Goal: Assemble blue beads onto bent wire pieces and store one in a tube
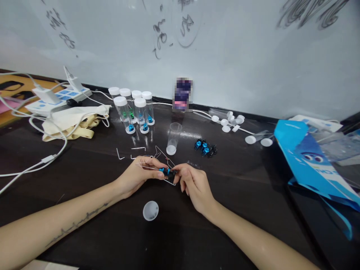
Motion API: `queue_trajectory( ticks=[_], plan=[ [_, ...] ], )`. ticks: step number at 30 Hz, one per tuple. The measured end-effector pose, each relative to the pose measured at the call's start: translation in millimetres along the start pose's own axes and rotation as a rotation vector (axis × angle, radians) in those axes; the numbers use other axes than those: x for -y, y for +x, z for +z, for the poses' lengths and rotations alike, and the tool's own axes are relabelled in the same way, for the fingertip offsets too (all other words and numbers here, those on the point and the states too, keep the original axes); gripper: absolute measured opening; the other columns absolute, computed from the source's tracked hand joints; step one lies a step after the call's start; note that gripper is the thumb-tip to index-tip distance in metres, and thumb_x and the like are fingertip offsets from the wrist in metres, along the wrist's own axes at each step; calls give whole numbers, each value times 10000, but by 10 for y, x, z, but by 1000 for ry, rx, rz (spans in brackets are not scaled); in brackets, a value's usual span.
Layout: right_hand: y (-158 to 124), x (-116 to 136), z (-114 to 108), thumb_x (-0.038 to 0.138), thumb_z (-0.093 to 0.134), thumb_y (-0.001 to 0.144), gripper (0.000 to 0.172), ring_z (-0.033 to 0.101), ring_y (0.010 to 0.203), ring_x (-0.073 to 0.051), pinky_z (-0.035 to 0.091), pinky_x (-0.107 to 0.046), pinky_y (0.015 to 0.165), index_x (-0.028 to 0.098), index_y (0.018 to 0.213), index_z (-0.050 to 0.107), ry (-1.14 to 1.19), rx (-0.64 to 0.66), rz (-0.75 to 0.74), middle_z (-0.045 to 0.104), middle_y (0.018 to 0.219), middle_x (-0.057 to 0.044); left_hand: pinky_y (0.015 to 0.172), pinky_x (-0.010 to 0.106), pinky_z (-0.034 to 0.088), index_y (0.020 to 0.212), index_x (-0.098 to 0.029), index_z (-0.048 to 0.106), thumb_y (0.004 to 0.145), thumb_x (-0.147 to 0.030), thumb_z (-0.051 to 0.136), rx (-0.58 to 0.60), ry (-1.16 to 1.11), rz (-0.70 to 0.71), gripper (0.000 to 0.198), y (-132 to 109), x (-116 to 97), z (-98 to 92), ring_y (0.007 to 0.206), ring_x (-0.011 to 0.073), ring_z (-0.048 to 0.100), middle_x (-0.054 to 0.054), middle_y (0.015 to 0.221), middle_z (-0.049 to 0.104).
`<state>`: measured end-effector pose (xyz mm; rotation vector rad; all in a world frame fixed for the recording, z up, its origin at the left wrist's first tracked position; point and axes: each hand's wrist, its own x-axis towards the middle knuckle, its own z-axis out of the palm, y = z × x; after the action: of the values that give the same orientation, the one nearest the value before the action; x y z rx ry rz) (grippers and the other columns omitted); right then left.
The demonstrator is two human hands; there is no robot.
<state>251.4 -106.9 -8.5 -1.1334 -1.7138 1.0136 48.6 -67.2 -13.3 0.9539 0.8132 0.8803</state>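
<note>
Between thumb and fingers, my left hand [143,170] grips a small blue-and-black part [165,171], and thin wires stick out around it. My right hand [194,182] pinches the black end of the same part; its fingertips partly hide what they hold. Just behind the hands are thin bent wires [168,159] and an upright clear tube [174,137] with a white base. Small L-shaped hex keys [138,148] lie beyond my left hand. Nearer to me stands a small white cup [150,210] with tiny dark bits inside.
Several capped clear tubes [140,110] holding blue or green parts stand back left. More blue-and-black parts [205,147] lie right of centre, with white caps [225,122] behind. A cloth bag [75,118], power strip [59,101], phone [182,93] and blue bag [306,150] surround them.
</note>
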Motion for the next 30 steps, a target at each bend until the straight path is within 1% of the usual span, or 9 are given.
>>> queue_trajectory(
  ticks=[5,9,11,14,19,23,30],
  plan=[
    [-4,-5,-1,416,349,1026,366,490,472,-80,393,-188,440,176,1078,620,20,-8,2,628,699,1,705,217,550,785,-161,784,597,-74,848,-14,9,-3,217,-4,0,1,678,131,703,22,723,771],
    [-5,-11,-2,414,348,1026,378,492,477,-83,388,-187,435,176,1035,642,12,4,-3,627,690,-2,709,246,561,779,-162,784,594,-81,850,-13,18,7,213,1,0,0,684,149,708,30,734,772],
    [-4,-13,-1,416,348,1026,377,491,475,-84,388,-188,433,176,1047,638,13,3,2,632,691,-3,709,250,565,780,-159,782,592,-83,851,-16,19,11,214,2,2,-3,686,152,710,32,737,771],
    [-4,-13,1,416,352,1025,364,488,470,-82,388,-188,434,179,1086,621,23,-4,7,634,702,0,703,243,568,789,-153,781,591,-85,854,-19,17,9,222,2,4,-5,679,149,709,32,733,768],
    [-8,-11,2,413,349,1027,375,488,471,-80,387,-187,437,173,1025,637,13,2,-2,624,683,0,713,217,564,789,-159,781,598,-88,857,-13,14,9,217,5,4,-1,686,134,711,27,739,773],
    [-13,-1,1,427,343,1024,370,496,470,-87,393,-192,439,180,1074,614,14,-18,3,633,688,1,709,206,562,785,-162,783,587,-86,863,-28,7,8,227,4,1,1,677,130,712,22,730,773],
    [-15,-9,3,434,341,1022,381,495,467,-87,385,-194,433,180,1045,625,17,-30,-5,628,675,1,740,261,573,786,-163,781,599,-89,853,-22,24,18,214,5,6,-4,692,160,723,34,747,777]
  ],
)
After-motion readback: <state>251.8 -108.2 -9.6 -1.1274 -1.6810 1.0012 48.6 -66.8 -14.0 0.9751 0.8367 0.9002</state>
